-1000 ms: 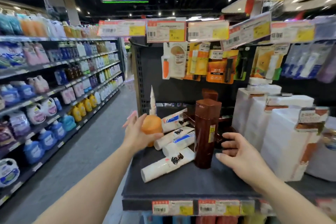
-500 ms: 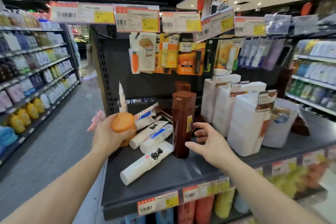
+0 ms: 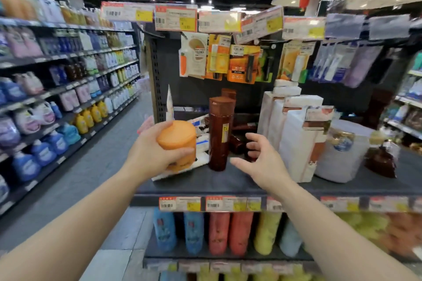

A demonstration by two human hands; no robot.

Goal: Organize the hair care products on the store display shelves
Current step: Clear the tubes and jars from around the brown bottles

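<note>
the left hand (image 3: pixel 148 155) grips the orange jar (image 3: pixel 178 141) around its smooth, likely slippery wall above the shelf (image 3: pixel 228 181), while the right hand (image 3: pixel 262 162) hangs open beside the tall, tippy-looking brown bottle (image 3: pixel 219 132), best taken mid-body

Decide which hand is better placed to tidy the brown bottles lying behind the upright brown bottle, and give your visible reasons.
Probably the right hand: it is open, holds nothing and hovers beside the fallen brown bottles. The left hand grips the orange jar, left of the upright brown bottle.
</note>
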